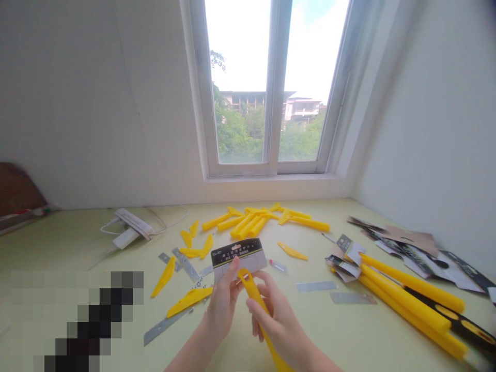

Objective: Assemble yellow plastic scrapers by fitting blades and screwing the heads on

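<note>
My left hand (220, 307) pinches a black and white printed packaging card (253, 250), thumb over its front. The card has a hang hole and the print "TGJ-001". Closed around a yellow scraper handle (252, 290) is my right hand (277, 312). The handle's top end meets the card's lower edge; the handle slants down toward me. Whether it goes through the card is hidden by my fingers. Left of my hands lie yellow blade covers (189, 300) and grey metal blades (163, 328). A small screwdriver (277, 265) rests just behind my right hand.
Several yellow scraper handles (248, 223) are piled at the back. Carded scrapers (406, 294) lie on the right, in front of more packaging cards (411, 243). Two flat blades (315, 286) sit right of centre. A white power strip (134, 223) with cables is at back left, below the window (271, 168).
</note>
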A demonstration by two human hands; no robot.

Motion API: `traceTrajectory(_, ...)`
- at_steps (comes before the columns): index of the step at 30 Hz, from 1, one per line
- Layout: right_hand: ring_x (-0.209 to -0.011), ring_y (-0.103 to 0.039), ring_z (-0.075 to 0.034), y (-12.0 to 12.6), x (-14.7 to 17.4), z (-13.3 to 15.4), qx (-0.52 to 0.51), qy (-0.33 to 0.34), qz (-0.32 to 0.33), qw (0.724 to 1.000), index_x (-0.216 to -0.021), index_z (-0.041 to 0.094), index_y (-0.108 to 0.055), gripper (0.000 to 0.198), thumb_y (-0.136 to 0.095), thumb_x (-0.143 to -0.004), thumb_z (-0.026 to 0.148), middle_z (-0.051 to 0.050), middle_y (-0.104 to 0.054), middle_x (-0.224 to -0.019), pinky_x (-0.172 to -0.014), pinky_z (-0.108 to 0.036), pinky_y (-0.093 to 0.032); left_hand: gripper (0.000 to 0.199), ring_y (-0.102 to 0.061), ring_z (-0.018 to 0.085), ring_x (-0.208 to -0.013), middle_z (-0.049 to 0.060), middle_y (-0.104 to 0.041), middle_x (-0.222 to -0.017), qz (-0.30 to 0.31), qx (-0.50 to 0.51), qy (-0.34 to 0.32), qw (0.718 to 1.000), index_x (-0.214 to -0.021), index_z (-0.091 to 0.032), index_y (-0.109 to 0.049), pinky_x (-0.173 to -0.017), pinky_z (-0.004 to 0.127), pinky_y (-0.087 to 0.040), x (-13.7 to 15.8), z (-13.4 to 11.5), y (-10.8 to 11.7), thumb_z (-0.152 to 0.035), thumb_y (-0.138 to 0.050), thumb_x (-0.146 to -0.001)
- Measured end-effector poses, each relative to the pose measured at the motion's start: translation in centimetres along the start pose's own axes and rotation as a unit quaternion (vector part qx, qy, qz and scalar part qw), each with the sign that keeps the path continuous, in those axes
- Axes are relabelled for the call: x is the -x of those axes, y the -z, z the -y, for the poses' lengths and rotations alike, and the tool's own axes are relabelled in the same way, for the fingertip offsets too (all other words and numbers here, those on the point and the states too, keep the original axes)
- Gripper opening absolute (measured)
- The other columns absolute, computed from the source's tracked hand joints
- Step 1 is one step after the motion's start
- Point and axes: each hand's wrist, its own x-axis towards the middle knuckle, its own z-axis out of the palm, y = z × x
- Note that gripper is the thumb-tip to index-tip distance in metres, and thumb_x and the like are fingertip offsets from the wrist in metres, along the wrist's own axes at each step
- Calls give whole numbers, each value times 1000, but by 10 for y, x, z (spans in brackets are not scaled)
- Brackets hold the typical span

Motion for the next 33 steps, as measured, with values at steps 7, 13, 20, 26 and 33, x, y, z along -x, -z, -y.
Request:
traceTrajectory(7, -52, -47, -8, 5, -1, 5, -19, 16, -26, 999, -114, 25, -34, 38, -50, -81, 33, 3, -50, -71, -48, -22, -41, 32, -56, 24, -99, 10, -64, -102, 22, 58, -61, 996, -104, -12, -59, -89, 38, -42, -3, -3, 3, -23, -57, -74)
traceTrajectory(13, -53, -45, -9, 9, -1, 7, -15, 16, -56, 998, -100, 22, -46, 27, -57, -76, 28, 6, -48, -60, -51, -22, -40, 32, -56, 26, -99, 13, -66, -98, 9, 44, -36, 998, -100, -9, -62, -85, 40, -44, -7, -4, 9, -25, -57, -73)
traceTrajectory(20, -78, -59, -19, 22, -8, 12, -33, -15, -99, 994, -99, 18, -52, 30, -53, -78, 40, -5, -62, -83, -61, -27, -45, 31, -57, 25, -96, 10, -66, -95, 36, -38, -25, 998, -97, -10, -63, -84, 36, -42, -4, -3, 7, -30, -55, -75)
traceTrajectory(26, -53, -60, -15, 30, -9, 16, -155, -100, -50, 982, -98, 16, -49, 34, -47, -80, 44, -4, -62, -73, -56, -31, -47, 34, -59, 23, -79, 9, -67, -80, 77, -170, 4, 982, -89, -10, -66, -77, 34, -41, -4, -3, 7, -38, -53, -75)
traceTrajectory(33, -50, -59, -15, 98, -6, 59, -40, -58, -163, 984, -81, 14, -57, 26, -52, -75, 39, -7, -64, -65, -46, -25, -45, 50, -58, 22, -78, 12, -66, -87, 152, -184, 22, 971, -91, -12, -66, -71, 33, -43, -5, -1, 4, -50, -36, -79)
